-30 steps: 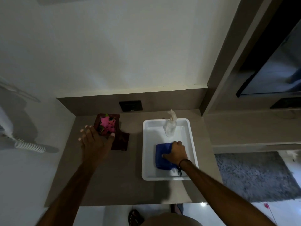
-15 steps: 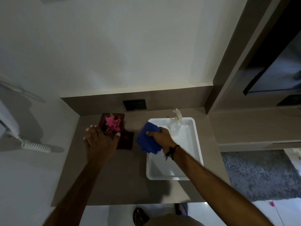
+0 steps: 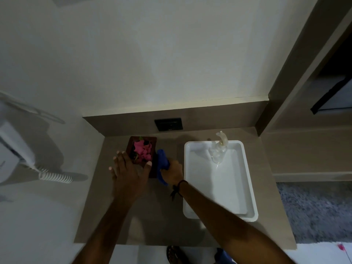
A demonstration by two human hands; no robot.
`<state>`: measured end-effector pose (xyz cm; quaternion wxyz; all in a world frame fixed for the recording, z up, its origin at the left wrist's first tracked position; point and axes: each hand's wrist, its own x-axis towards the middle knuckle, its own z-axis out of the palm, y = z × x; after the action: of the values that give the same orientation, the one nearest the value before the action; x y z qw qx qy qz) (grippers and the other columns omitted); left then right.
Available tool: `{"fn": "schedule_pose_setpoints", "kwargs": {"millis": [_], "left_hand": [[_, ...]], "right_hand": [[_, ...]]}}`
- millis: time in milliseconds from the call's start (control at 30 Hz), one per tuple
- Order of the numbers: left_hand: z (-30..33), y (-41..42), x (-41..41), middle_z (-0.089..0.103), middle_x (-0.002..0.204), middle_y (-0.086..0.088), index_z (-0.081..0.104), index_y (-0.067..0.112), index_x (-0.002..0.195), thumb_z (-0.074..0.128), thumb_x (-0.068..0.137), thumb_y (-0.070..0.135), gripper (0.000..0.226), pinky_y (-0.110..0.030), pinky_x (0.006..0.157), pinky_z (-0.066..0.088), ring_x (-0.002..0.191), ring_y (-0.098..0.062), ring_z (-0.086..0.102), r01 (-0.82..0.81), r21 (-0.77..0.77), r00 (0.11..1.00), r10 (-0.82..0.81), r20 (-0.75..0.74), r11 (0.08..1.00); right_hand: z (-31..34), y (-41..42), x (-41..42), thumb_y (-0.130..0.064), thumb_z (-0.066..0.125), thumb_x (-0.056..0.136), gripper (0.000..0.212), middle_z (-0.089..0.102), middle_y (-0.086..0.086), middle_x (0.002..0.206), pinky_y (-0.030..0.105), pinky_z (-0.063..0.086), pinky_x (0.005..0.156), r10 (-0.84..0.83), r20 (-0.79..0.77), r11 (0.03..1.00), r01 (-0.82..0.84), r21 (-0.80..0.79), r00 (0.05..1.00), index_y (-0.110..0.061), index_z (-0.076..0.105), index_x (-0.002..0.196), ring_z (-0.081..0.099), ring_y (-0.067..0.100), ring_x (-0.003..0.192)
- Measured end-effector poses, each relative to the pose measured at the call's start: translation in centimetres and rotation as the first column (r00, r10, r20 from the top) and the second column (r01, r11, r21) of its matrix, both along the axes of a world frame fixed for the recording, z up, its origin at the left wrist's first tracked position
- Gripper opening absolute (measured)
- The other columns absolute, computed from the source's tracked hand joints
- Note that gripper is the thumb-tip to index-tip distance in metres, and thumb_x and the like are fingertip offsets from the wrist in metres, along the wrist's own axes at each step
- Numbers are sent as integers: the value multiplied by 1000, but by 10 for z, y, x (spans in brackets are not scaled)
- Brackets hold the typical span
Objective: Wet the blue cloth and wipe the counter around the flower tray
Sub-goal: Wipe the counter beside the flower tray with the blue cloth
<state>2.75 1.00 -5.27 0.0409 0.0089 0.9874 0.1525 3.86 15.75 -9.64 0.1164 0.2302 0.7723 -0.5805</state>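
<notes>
The blue cloth (image 3: 162, 164), a bunched piece of soft deep-blue fabric, is now held against the grey-brown desk (image 3: 152, 216) just beside the right edge of the flower tray (image 3: 142, 152), a small dark brown rectangular tray filled with pink petals. A second ago the cloth was being gripped inside the white rectangular plastic basin (image 3: 247, 187); half a second ago it was being carried over the basin's left rim; now it has been brought fully out and set down in the gap between basin and tray. The right hand (image 3: 172, 173) is closed around the cloth, the fabric bulging out above and below the fist. The left hand (image 3: 129, 171) is spread open, palm down, with its fingers laid over the near left part of the tray and its thumb at the tray's near right corner; it has been kept in nearly the same place throughout, apparently to steady the tray.

The clear plastic spray bottle (image 3: 219, 149) is left standing at the far end of the basin, untouched. Whether the cloth is actually wet cannot be told from this view.

The wetting step is judged to be over and the wiping to be just beginning on the tray's right side. The strips of desk behind, to the left of and in front of the tray remain to be covered, and the tray may be nudged if the cloth is pushed hard against it.
</notes>
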Motion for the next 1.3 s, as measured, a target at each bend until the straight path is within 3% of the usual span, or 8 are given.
{"fn": "schedule_pose_setpoints", "kwargs": {"millis": [200, 367, 567, 767, 900, 1033, 1167, 1300], "left_hand": [[7, 1, 0, 0, 168, -18, -3, 8, 157, 39, 82, 73, 108, -55, 125, 2, 156, -33, -3, 15, -5, 999, -15, 42, 1000], [10, 5, 3, 4, 168, -20, 0, 5, 157, 45, 87, 69, 106, -54, 125, 5, 156, -36, 2, 14, -42, 1000, -14, 17, 999], [13, 7, 3, 1, 169, -16, -1, 7, 157, 46, 87, 67, 104, -50, 127, 1, 156, -33, -1, -21, 46, 999, 19, 49, 999], [15, 6, 3, 0, 169, -15, -1, 7, 157, 39, 84, 73, 107, -49, 126, -1, 156, -31, -3, -17, 36, 998, 15, 58, 999], [14, 5, 3, 2, 169, -16, 1, 8, 158, 33, 79, 78, 110, -50, 125, 1, 156, -32, 0, -15, 21, 999, 14, 36, 1000], [14, 6, 5, 4, 168, -17, 3, 7, 157, 36, 80, 76, 109, -52, 125, 4, 156, -34, 2, -28, 30, 999, 27, 28, 999], [15, 6, 4, 5, 167, -21, 1, 5, 157, 45, 86, 70, 106, -54, 126, 7, 155, -37, 3, -4, -7, 1000, 5, 31, 1000], [17, 7, 3, 2, 168, -20, -2, 5, 157, 41, 86, 71, 106, -53, 126, 6, 156, -37, 1, -11, 7, 998, 11, 56, 1000]], "right_hand": [[8, 5, -11, 1, 52, 85, 15, 68, 24, 93, 31, 48, 69, -24, 61, 995, 29, -94, 998, 6, 64, 92, 65, 36, 88], [32, 10, 4, -4, 57, 76, 18, 63, 25, 80, 46, 55, 70, -205, -59, 931, 176, -319, 977, 12, 59, 85, 62, 31, 74], [3, -8, 20, 5, 50, 87, 13, 61, 16, 67, 38, 49, 60, -105, -122, 986, 87, -140, 987, 7, 60, 79, 56, 29, 59], [-12, 0, -8, 0, 50, 87, 37, 71, 21, 109, 34, 55, 78, -1, -31, 998, 3, 68, 1000, -1, 59, 123, 67, 34, 99], [-11, 5, -23, -3, 53, 88, 34, 70, 22, 109, 39, 57, 82, 5, 20, 994, -7, 109, 1000, 0, 61, 121, 66, 37, 100], [-7, 3, -15, -5, 53, 89, 19, 69, 24, 105, 32, 49, 70, -31, 73, 999, 28, 40, 997, 4, 64, 102, 66, 37, 98], [15, 9, -9, -1, 56, 81, 18, 62, 18, 84, 46, 56, 74, -130, 40, 978, 135, -160, 991, 12, 62, 91, 61, 30, 80], [37, 6, 1, -2, 58, 77, 18, 60, 21, 74, 31, 46, 61, -316, -103, 928, 284, -242, 943, 13, 61, 87, 56, 25, 68]]}}
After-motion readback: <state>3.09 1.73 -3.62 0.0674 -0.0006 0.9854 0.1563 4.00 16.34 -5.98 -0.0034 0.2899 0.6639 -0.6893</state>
